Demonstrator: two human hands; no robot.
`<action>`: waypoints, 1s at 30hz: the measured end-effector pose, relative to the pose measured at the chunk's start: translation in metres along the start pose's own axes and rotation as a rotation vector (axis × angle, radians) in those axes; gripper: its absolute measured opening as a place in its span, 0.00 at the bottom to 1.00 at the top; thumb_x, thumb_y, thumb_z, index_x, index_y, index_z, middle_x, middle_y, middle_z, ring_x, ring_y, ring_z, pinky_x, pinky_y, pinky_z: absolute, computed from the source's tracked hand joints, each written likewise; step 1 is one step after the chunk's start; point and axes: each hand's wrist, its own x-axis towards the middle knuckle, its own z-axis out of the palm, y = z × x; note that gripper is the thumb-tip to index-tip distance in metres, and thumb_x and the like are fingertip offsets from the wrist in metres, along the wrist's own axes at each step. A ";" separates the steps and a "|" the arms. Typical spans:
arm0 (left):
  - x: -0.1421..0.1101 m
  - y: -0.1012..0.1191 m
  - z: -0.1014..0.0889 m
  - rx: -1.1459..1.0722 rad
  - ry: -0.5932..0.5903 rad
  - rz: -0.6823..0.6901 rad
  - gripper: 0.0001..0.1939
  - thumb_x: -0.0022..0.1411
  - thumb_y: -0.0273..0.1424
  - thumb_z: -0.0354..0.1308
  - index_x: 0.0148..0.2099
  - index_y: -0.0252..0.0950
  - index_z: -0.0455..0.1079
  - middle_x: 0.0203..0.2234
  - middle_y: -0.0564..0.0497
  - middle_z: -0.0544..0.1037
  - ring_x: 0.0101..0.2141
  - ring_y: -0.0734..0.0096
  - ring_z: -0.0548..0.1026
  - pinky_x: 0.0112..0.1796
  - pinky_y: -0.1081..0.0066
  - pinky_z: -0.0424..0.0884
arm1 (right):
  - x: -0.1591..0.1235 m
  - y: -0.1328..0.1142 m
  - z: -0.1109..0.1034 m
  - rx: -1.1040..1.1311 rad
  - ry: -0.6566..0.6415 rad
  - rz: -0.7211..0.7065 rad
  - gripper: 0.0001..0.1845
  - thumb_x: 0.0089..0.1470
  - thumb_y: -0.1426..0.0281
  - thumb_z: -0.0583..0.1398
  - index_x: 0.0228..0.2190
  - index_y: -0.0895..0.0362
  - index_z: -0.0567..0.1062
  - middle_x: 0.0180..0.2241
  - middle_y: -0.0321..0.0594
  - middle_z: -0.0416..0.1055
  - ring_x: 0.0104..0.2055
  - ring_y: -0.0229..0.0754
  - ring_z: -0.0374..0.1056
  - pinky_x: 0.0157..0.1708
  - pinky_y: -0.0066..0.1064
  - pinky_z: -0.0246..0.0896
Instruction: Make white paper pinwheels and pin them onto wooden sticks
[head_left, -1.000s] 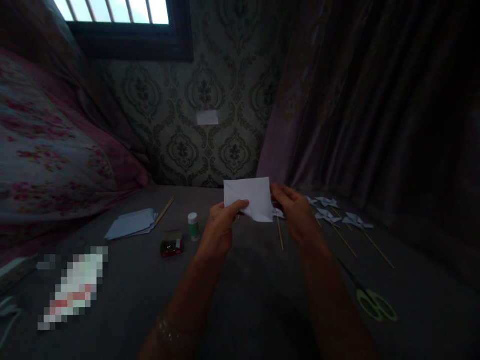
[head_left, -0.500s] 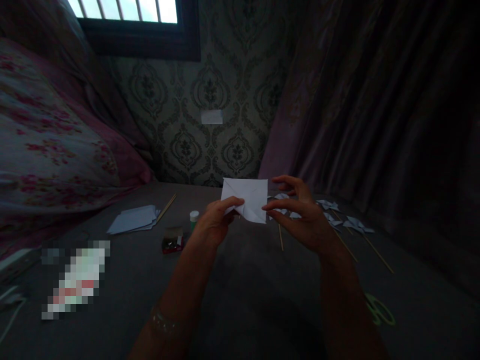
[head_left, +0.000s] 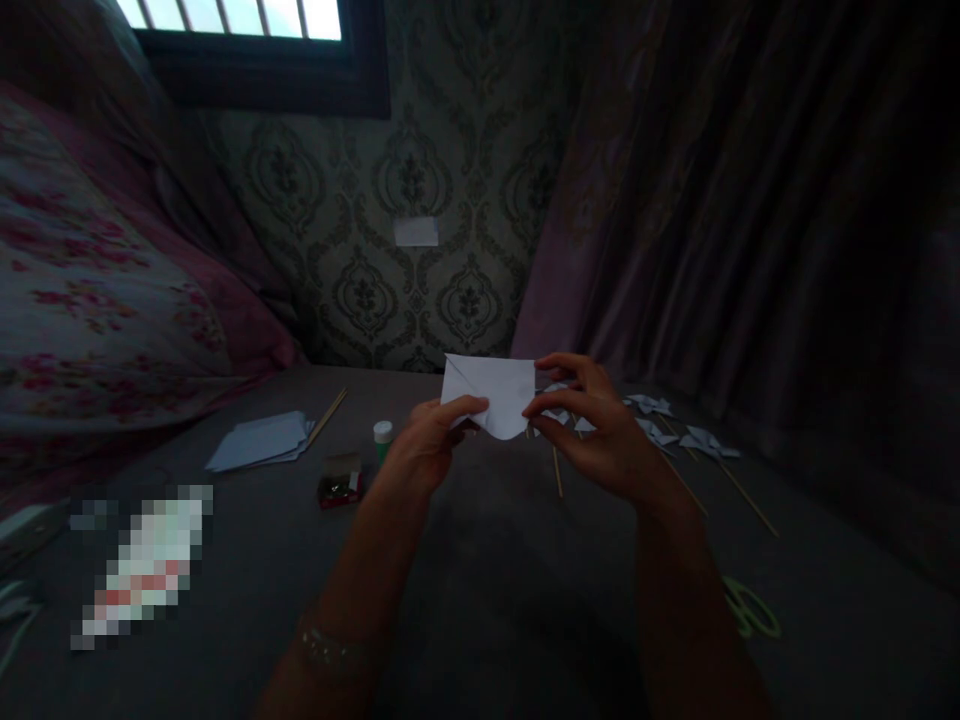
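A white square of paper (head_left: 491,385) with a diagonal crease is held up in front of me. My left hand (head_left: 439,435) pinches its lower left part, thumb on top and fingers behind. At the right edge, the thumb and index finger of my right hand (head_left: 592,420) close on the lower right corner, which curls over. Another right finger reaches the upper right corner. Behind my right hand lie several folded white paper pinwheels (head_left: 709,442) on thin wooden sticks (head_left: 750,497).
To the left are a stack of white paper (head_left: 259,440), wooden sticks (head_left: 328,415), a small open box (head_left: 340,482) of shiny bits and a white-capped bottle (head_left: 382,440). Green-handled scissors (head_left: 752,608) lie at lower right. A patterned wall (head_left: 465,180) and curtains stand behind.
The lower right corner of the paper is now bent inward under my right thumb and finger. My upper right fingers have moved left to the paper's edge.
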 end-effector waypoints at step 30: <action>0.001 0.000 0.000 0.042 -0.001 0.038 0.12 0.34 0.27 0.69 0.28 0.32 0.76 0.29 0.47 0.78 0.28 0.73 0.71 0.31 0.71 0.61 | -0.002 0.010 0.005 0.097 0.006 0.067 0.04 0.53 0.68 0.61 0.33 0.50 0.76 0.50 0.41 0.61 0.55 0.47 0.59 0.55 0.48 0.57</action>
